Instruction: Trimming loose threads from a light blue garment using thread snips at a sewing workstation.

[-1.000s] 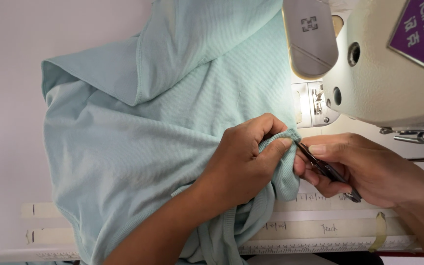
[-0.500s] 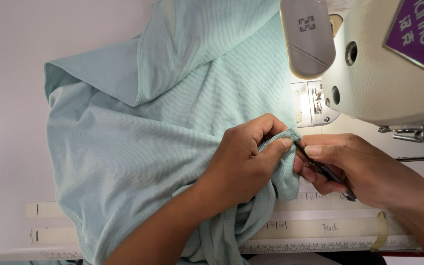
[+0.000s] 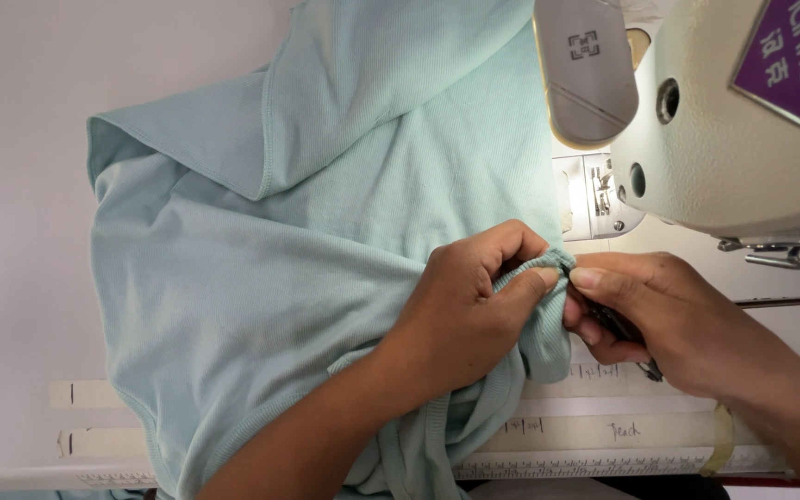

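Soft green cloth (image 3: 307,241) pinched up beside a sewing machine (image 3: 724,139).

Left hand (image 3: 460,319) fingers curled tight, grasping a ribbed edge (image 3: 548,268) of the cloth. Right hand (image 3: 668,319) fingers closed on a small dark tool (image 3: 627,338), tip touching that edge. Rest of the cloth spread far and left over the white table (image 3: 20,185), with marked tape strips (image 3: 604,431) near. Best done slowly: edge held flat and firm, tool tip kept away from the fingers, only the loose bit caught.
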